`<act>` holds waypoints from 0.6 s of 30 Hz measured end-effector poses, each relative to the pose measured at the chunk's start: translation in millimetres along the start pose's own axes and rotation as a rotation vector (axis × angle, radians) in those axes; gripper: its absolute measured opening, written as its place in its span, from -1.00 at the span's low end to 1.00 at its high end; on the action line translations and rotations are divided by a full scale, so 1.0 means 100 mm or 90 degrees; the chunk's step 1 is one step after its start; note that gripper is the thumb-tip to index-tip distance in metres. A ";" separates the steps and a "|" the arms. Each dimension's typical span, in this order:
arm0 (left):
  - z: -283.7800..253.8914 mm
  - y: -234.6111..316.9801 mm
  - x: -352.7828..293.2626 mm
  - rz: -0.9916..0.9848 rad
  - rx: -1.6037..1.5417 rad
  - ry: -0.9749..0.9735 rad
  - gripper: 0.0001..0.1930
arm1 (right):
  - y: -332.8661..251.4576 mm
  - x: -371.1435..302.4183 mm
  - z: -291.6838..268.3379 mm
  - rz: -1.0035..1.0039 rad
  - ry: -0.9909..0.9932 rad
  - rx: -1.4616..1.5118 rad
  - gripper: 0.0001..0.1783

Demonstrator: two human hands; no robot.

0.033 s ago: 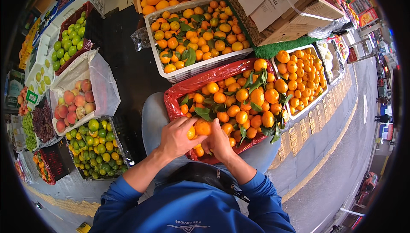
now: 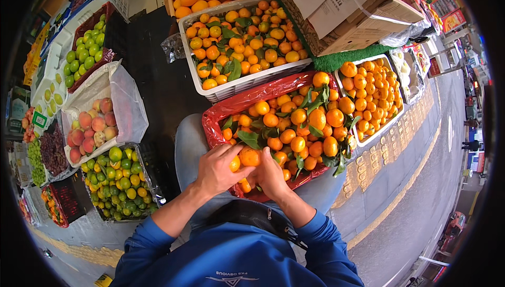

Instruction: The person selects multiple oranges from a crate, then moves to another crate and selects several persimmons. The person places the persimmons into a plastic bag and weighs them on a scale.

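At the near edge of a crate lined with red plastic [image 2: 214,129], my left hand [image 2: 216,168] and my right hand [image 2: 269,174] close in on a mandarin [image 2: 250,156] from both sides. The fingers of my left hand curl over its left side, beside a smaller yellow-orange mandarin [image 2: 234,164]. My right thumb stands up along the fruit's right side, and the other right fingers are mostly hidden below. A green leaf [image 2: 249,139] lies just beyond my left fingertips. Many loose mandarins [image 2: 298,116], some with leaves, fill the crate around my hands.
Beyond the crate stands a white basket of mandarins [image 2: 197,79], with another white tray [image 2: 401,114] at the right. A cardboard box [image 2: 347,32] sits far right. To the left are peaches [image 2: 89,127], green-yellow citrus [image 2: 118,182] and green fruit [image 2: 84,50]. Pavement [image 2: 368,203] runs along the right.
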State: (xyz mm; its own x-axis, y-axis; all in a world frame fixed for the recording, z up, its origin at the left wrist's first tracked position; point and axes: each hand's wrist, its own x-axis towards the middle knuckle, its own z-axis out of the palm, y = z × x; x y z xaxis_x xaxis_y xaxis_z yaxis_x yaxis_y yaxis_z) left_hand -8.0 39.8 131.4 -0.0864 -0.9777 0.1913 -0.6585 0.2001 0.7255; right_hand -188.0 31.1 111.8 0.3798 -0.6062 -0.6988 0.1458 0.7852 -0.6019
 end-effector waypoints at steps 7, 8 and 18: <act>0.12 -0.05 -0.18 -0.058 -0.022 0.000 -0.52 | 0.27 0.10 -0.07 -0.109 -0.021 0.140 -0.41; 0.15 -0.07 -0.21 -0.079 -0.050 -0.007 -0.55 | 0.29 0.14 -0.11 -0.121 -0.016 0.099 -0.42; 0.16 -0.64 -0.52 -0.648 -1.101 -0.043 -0.40 | 0.19 0.31 -0.63 -0.091 0.122 -0.166 -0.46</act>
State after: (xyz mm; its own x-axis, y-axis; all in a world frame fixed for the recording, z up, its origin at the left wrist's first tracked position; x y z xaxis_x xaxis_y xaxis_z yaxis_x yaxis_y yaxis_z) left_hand 26.3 76.7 64.5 -0.2664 -0.7439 -0.6129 0.8001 -0.5252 0.2897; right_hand -230.7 19.4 53.9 0.1911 -0.7396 -0.6453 -0.0623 0.6470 -0.7600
